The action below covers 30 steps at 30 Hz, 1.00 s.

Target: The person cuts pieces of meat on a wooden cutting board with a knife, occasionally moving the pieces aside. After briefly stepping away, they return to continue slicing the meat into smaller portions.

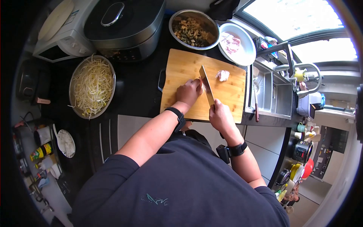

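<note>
My right hand [221,116] is wrapped round the handle of a cleaver [206,85], whose blade stands on the wooden cutting board [181,64]. Just left of the blade, my left hand [189,92] has its fingers curled over a small piece of pale pink meat [201,89], mostly hidden by the fingers and blade. Another pale piece of meat [222,75] lies on the board, right of the cleaver. Behind the board are a white bowl [247,47] with raw meat slices and a steel bowl [175,33] of chopped brown and green food.
A bowl of bean sprouts [92,87] stands at the left, below a large black cooker [124,30] and a white microwave [64,43]. To the right is a steel sink [280,96] with a faucet [315,70]. A small dish of white food [66,143] sits lower left.
</note>
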Motion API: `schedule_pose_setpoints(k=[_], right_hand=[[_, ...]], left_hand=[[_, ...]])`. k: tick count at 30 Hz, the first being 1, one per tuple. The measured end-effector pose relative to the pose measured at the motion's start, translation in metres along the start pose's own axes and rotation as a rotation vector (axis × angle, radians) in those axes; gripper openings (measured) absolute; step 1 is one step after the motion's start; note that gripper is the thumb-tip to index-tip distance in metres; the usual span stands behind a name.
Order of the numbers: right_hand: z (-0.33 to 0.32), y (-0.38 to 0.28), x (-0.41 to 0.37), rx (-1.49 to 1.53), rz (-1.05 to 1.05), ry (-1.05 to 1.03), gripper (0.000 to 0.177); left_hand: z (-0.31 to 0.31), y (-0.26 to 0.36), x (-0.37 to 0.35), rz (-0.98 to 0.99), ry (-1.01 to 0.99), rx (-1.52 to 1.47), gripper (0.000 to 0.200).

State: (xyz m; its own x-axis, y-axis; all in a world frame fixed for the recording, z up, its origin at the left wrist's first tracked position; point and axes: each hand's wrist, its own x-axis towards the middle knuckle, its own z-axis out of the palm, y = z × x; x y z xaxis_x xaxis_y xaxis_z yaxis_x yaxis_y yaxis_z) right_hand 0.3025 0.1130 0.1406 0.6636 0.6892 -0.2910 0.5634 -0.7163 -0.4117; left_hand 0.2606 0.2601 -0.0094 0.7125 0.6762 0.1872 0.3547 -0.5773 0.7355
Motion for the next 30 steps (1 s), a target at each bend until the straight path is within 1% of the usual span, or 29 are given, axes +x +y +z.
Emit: schedule_pose_setpoints(k=[3, 6, 9, 12, 15, 18, 21, 24, 27, 30], right_hand=[[-0.004, 0.001, 0.000, 0.082, 0.050, -0.043, 0.022], [-0.011, -0.004, -0.009, 0.008, 0.097, -0.083, 0.023], [-0.007, -0.003, -0.010, -0.032, 0.050, -0.049, 0.023], [-0.010, -0.011, 0.002, -0.012, 0.056, -0.055, 0.023], [-0.007, -0.008, 0.021, -0.087, 0.023, -0.067, 0.023], [-0.009, -0.013, 0.029, -0.078, 0.042, -0.110, 0.022], [-0.012, -0.008, 0.009, -0.123, -0.003, -0.086, 0.021], [-0.019, -0.011, -0.009, -0.066, 0.111, -0.153, 0.020], [-0.012, -0.006, 0.001, -0.159, 0.043, -0.110, 0.021], [-0.012, -0.016, 0.028, -0.155, 0.031, -0.141, 0.022]], left_hand=[[0.002, 0.000, -0.001, 0.029, 0.026, 0.024, 0.021], [0.003, 0.000, -0.003, 0.051, 0.045, 0.011, 0.018], [0.003, 0.000, -0.006, 0.074, 0.065, 0.038, 0.017], [0.005, -0.002, -0.005, 0.096, 0.070, 0.073, 0.017], [0.007, -0.004, -0.005, 0.108, 0.060, 0.087, 0.019], [0.006, -0.002, -0.007, 0.115, 0.056, 0.101, 0.020], [0.005, -0.003, -0.006, 0.129, 0.079, 0.103, 0.021], [0.004, -0.003, -0.007, 0.140, 0.083, 0.089, 0.020], [0.004, -0.003, -0.008, 0.150, 0.079, 0.079, 0.019], [0.004, -0.004, -0.006, 0.154, 0.054, 0.102, 0.020]])
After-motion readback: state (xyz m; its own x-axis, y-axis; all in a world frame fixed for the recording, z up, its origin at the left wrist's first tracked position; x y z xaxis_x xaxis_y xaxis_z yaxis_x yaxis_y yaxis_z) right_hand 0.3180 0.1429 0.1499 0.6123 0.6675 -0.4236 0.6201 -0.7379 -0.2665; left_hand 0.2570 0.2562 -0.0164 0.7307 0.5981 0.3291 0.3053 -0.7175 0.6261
